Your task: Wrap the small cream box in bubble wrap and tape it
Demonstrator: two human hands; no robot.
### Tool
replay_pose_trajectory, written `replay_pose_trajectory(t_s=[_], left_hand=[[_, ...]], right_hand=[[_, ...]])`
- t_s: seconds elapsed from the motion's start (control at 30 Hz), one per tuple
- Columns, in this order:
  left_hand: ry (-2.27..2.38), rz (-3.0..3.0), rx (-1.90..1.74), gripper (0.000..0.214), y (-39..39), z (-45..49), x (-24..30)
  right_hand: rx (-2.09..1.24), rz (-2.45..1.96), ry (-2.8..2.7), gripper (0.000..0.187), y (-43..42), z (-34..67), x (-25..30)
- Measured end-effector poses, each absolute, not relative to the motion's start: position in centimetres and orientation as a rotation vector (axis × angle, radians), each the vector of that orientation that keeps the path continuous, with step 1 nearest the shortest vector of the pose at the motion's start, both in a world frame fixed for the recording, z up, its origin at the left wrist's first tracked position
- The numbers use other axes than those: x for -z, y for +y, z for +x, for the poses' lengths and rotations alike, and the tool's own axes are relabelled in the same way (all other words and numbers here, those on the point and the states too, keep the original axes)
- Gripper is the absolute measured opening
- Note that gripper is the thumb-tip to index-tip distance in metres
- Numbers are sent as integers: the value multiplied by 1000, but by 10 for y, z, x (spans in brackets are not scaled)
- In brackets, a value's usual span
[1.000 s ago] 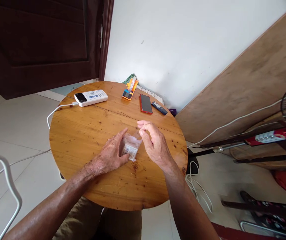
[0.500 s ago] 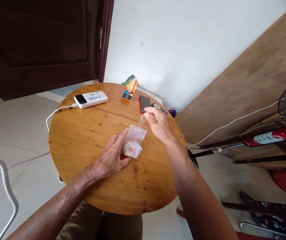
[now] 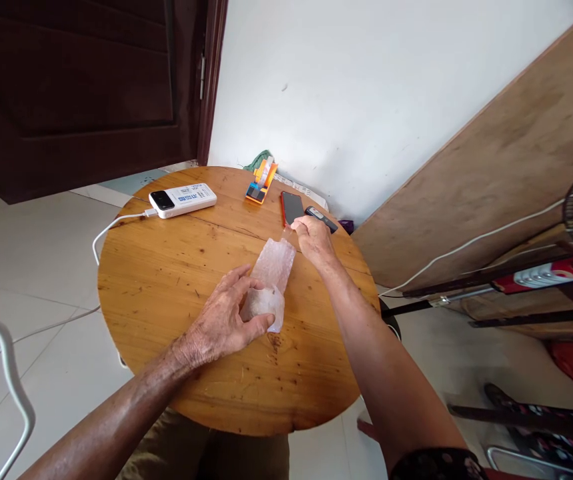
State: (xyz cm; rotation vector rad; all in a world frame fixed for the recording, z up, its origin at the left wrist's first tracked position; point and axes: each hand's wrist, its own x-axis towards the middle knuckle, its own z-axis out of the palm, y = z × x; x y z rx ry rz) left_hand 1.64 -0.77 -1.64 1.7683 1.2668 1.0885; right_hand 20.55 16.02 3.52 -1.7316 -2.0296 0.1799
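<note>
A small box wrapped in bubble wrap [image 3: 266, 307] lies on the round wooden table [image 3: 156, 287]. From its far side a loose flap of bubble wrap [image 3: 273, 263] stretches away over the wood. My left hand [image 3: 226, 307] grips the wrapped box from the left, thumb at the near side and fingers over the far side. Beyond the flap, my right hand [image 3: 313, 240] pinches a strip of clear tape [image 3: 287, 233] that is stuck to the flap's far end. The box's printing is hidden under the wrap.
An orange tape dispenser [image 3: 262, 180], a red-edged phone [image 3: 292, 207] and a dark handheld device [image 3: 322, 219] sit toward the back. At the left is a white power bank [image 3: 183, 200] with a cable. A white wall [image 3: 366, 87] rises behind.
The box has rolled toward me, so its red print no longer shows, and more of the flap lies unrolled. My left fingers have curled over the box. My right hand has shifted slightly.
</note>
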Motion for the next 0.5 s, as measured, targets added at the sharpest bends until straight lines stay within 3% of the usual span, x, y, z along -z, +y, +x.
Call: replay_pose_trajectory(t_s=[0.2, 0.5], left_hand=[[1282, 1872, -1081, 40, -8, 17, 19], [1195, 2097, -972, 43, -7, 15, 18]], right_hand=[[-186, -1602, -2020, 27, 111, 207, -53], [-14, -1876, -2448, 36, 64, 165, -51]])
